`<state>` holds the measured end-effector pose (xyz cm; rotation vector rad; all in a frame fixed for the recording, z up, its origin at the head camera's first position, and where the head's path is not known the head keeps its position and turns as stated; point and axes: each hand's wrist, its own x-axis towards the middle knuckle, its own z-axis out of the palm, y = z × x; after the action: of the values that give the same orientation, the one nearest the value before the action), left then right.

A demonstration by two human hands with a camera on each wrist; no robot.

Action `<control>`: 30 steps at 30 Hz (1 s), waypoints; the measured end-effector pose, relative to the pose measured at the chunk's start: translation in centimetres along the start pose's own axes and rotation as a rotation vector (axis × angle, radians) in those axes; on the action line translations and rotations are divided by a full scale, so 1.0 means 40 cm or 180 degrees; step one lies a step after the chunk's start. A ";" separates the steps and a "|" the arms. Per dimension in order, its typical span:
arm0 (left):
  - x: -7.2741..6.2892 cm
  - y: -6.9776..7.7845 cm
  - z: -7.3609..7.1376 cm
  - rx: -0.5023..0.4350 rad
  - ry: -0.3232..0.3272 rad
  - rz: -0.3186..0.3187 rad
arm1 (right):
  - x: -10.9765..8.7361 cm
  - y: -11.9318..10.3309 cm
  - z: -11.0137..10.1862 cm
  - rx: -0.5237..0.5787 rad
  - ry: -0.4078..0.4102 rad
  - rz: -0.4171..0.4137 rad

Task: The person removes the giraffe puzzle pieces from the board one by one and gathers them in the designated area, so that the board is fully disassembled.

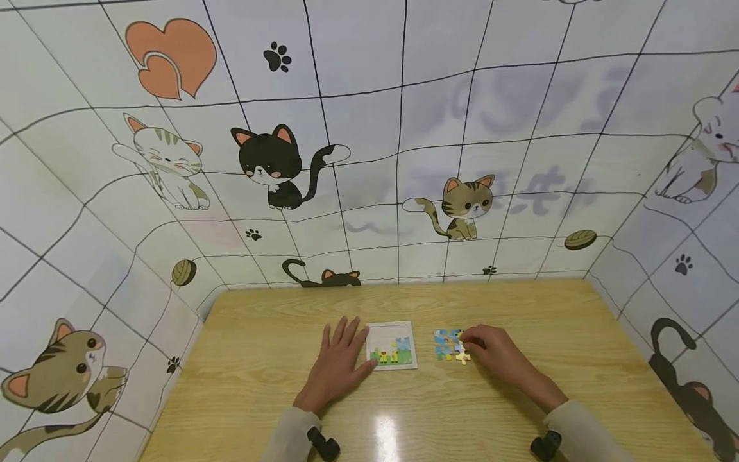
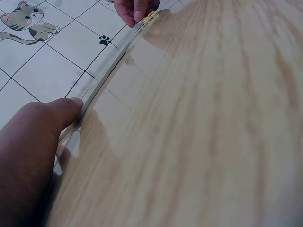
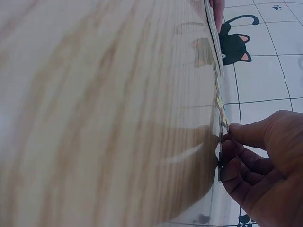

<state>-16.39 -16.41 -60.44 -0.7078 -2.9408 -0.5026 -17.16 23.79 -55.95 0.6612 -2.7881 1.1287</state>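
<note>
A white-framed jigsaw tray (image 1: 391, 325) lies on the table, its lower part and right side filled with green, yellow and blue pieces. My left hand (image 1: 340, 360) lies flat with fingers spread at the tray's left edge; its thumb (image 2: 68, 111) touches the frame in the left wrist view. Right of the tray lies a cluster of loose jigsaw pieces (image 1: 444, 344). Over the cluster's right side, my right hand (image 1: 495, 350) pinches a jigsaw piece (image 3: 221, 112), which tilts up from the tabletop in the right wrist view. Its fingers partly cover the piece.
The wooden table (image 1: 260, 385) runs back to a wall (image 1: 369, 224) printed with cartoon cats and grid lines. Similar side walls flank it left and right. Dark wrist cameras (image 1: 323, 444) are strapped over both light sleeves.
</note>
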 end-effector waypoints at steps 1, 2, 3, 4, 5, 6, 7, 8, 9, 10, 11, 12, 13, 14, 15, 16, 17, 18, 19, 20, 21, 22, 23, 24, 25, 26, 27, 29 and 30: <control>-0.001 0.000 0.000 -0.0001 0.0000 -0.0003 | 0.001 -0.002 0.000 -0.0044 -0.0007 0.0024; -0.002 0.000 -0.001 0.0004 -0.0001 -0.0004 | 0.002 -0.004 -0.001 -0.0079 -0.0011 0.0045; -0.002 0.000 -0.001 0.0006 -0.0010 -0.0009 | 0.003 -0.005 -0.001 -0.0109 -0.0013 0.0056; -0.003 0.000 -0.001 0.0016 -0.0009 -0.0009 | 0.004 -0.007 -0.001 -0.0141 -0.0020 0.0068; -0.003 0.000 -0.001 0.0020 -0.0001 -0.0004 | 0.005 -0.007 -0.001 -0.0171 -0.0011 0.0068; -0.003 0.000 -0.002 0.0020 -0.0001 -0.0004 | 0.005 -0.009 -0.002 -0.0192 -0.0002 0.0062; -0.003 0.000 -0.002 0.0021 0.0001 -0.0002 | 0.006 -0.010 -0.002 -0.0209 0.0009 0.0060; -0.003 0.000 -0.002 0.0021 -0.0002 -0.0002 | 0.006 -0.011 -0.002 -0.0220 0.0029 0.0051; -0.003 0.000 -0.002 0.0018 0.0005 0.0000 | 0.006 -0.011 -0.003 -0.0227 0.0043 0.0030; -0.003 0.000 -0.001 0.0019 0.0008 0.0003 | 0.006 -0.011 -0.004 -0.0224 0.0052 0.0035; -0.002 -0.001 0.000 0.0023 0.0008 0.0001 | 0.006 -0.011 -0.004 -0.0223 0.0064 0.0030; -0.002 -0.001 0.000 0.0027 0.0004 -0.0001 | 0.006 -0.011 -0.004 -0.0214 0.0069 0.0029; -0.002 -0.002 0.001 0.0033 0.0005 0.0000 | 0.005 -0.010 -0.005 -0.0211 0.0070 0.0033; -0.002 -0.002 0.002 0.0036 0.0007 0.0000 | 0.004 -0.009 -0.005 -0.0209 0.0070 0.0036; -0.002 -0.003 0.003 0.0034 0.0009 0.0002 | 0.004 -0.008 -0.005 -0.0209 0.0061 0.0037; -0.002 -0.003 0.003 0.0034 0.0004 -0.0003 | 0.004 -0.008 -0.006 -0.0210 0.0050 0.0052; -0.002 -0.004 0.004 0.0032 0.0001 -0.0007 | 0.004 -0.008 -0.007 -0.0218 0.0038 0.0044; -0.002 -0.005 0.004 0.0027 0.0000 -0.0007 | 0.004 -0.009 -0.007 -0.0222 0.0019 0.0035; -0.002 -0.006 0.005 0.0030 -0.0007 -0.0013 | 0.005 -0.009 -0.007 -0.0225 -0.0011 0.0034; -0.002 -0.006 0.006 0.0035 -0.0016 -0.0017 | 0.005 -0.009 -0.007 -0.0231 -0.0040 0.0036; -0.002 -0.007 0.006 0.0039 -0.0019 -0.0019 | 0.005 -0.009 -0.007 -0.0239 -0.0072 0.0041; -0.001 -0.007 0.006 0.0041 -0.0024 -0.0020 | 0.005 -0.010 -0.006 -0.0245 -0.0102 0.0050; -0.001 -0.007 0.006 0.0041 -0.0029 -0.0019 | 0.005 -0.010 -0.005 -0.0262 -0.0126 0.0057; -0.001 -0.006 0.005 0.0044 -0.0030 -0.0017 | 0.004 -0.011 -0.005 -0.0282 -0.0142 0.0065; -0.001 -0.005 0.004 0.0041 -0.0030 -0.0014 | 0.004 -0.011 -0.004 -0.0297 -0.0154 0.0076; -0.001 -0.004 0.003 0.0040 -0.0012 -0.0003 | 0.003 -0.011 -0.004 -0.0326 -0.0150 0.0087; -0.001 -0.003 0.002 0.0039 0.0001 0.0007 | 0.002 -0.012 -0.004 -0.0347 -0.0145 0.0090; -0.002 -0.001 -0.001 0.0043 0.0013 0.0015 | 0.000 -0.012 -0.004 -0.0391 -0.0126 0.0090; -0.002 0.000 -0.002 0.0046 0.0017 0.0017 | -0.001 -0.011 -0.003 -0.0409 -0.0118 0.0092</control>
<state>-16.33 -16.47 -60.36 -0.7115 -2.9338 -0.4814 -16.95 23.62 -55.58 0.6374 -2.8801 0.9410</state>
